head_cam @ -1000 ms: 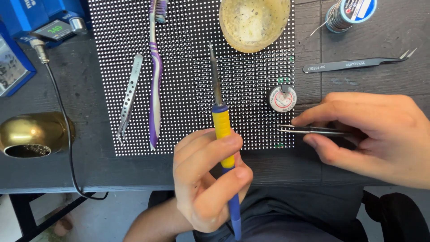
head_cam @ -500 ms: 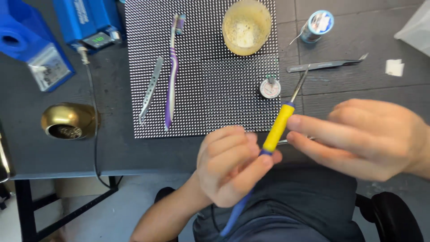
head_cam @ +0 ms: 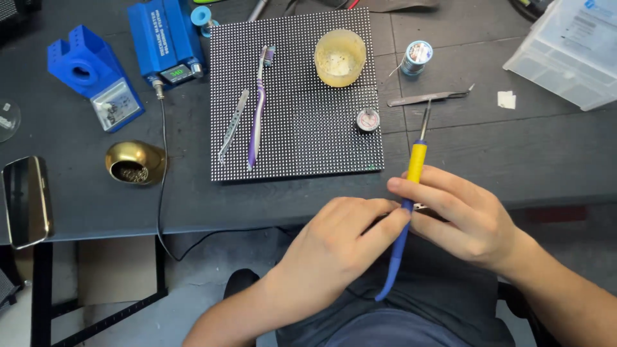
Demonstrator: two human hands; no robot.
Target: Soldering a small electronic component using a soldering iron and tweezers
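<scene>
While both hands meet at the bench edge, the right hand and left hand have fingers clenched round the iron, tip up. Best keep that tip steady, clear of the tweezers and small tin beside the panel.

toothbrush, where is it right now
In the head view the purple toothbrush lies lengthwise on the left part of the dotted LED panel, beside a grey metal tool.
</scene>
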